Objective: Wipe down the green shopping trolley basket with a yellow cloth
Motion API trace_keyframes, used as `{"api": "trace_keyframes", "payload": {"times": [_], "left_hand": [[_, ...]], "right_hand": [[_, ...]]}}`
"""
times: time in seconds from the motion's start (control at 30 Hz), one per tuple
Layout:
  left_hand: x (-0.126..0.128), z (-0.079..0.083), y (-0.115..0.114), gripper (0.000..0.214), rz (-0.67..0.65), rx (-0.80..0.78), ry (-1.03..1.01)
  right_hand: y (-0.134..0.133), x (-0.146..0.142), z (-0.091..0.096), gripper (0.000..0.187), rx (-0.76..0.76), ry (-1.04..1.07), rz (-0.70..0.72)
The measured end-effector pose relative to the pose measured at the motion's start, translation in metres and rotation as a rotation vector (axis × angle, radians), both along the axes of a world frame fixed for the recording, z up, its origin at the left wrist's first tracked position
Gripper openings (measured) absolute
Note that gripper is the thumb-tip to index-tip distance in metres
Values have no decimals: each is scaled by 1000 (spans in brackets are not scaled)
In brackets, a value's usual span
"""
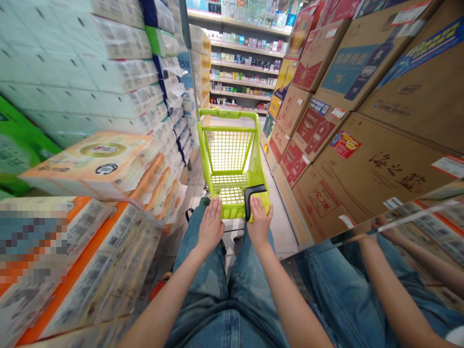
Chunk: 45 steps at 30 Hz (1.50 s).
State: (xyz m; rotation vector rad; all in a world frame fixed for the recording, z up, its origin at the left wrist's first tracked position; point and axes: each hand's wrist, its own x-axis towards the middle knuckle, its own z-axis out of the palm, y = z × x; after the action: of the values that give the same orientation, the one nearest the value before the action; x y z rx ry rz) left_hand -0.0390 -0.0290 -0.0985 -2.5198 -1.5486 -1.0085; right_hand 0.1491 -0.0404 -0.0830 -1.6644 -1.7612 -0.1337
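over my jeans (217,299), my left hand (210,223) lies flat on the green cart (232,145), fingers together. my right hand (259,221) does likewise, touching a black pad (253,195). the cart looks empty so far.

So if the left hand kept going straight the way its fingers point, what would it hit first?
Most likely the near rim of the lime-green plastic shopping cart, which the left hand almost touches; past that lies its mesh basket. Depth is hard to judge from above.
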Motion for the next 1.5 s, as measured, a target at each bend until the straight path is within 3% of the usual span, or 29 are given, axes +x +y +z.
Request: {"api": "trace_keyframes", "payload": {"times": [0.13, 0.23, 0.37, 0.53, 0.63, 0.77, 0.9, 1.0, 1.07, 1.17, 1.33, 1.4, 1.5], "left_hand": [[-5, -1, 2, 88, -22, 2, -8], [-8, -1, 3, 87, -33, 1, -5], [-6, 1, 2, 87, -20, -13, 20], [-1, -1, 0, 88, -6, -13, 15], [0, -2, -1, 87, 3, -6, 8], [-1, -1, 0, 86, 0, -2, -6], [-4, 0, 1, 86, -19, -3, -23], [-6, 0, 2, 86, -26, -7, -26], [-5, 0, 3, 86, -25, -7, -14], [-3, -1, 2, 87, -19, -4, -9], [1, -3, 1, 86, -5, -1, -12], [2, -2, 1, 86, 3, -7, -10], [2, -1, 1, 86, 9, -4, -12]], "right_hand": [[-2, -64, -2, 69, -3, -3, 137], [-3, -75, 2, 68, -6, -26, 205], [-4, -33, 5, 72, -20, -127, 260], [-2, 45, 1, 74, 28, -119, 66], [0, 55, -1, 76, 23, -83, 23], [-1, 6, 0, 78, 6, 6, -1], [-3, -59, 1, 74, -15, 26, 181], [-4, -71, 2, 73, -12, -2, 256], [-5, -56, 1, 73, 0, -58, 307], [-5, -11, -2, 73, 31, -142, 342], [3, 62, -3, 67, 80, -90, 121], [6, 68, -1, 65, 76, -55, 45], [7, 43, 0, 66, 66, -9, -19]]}}
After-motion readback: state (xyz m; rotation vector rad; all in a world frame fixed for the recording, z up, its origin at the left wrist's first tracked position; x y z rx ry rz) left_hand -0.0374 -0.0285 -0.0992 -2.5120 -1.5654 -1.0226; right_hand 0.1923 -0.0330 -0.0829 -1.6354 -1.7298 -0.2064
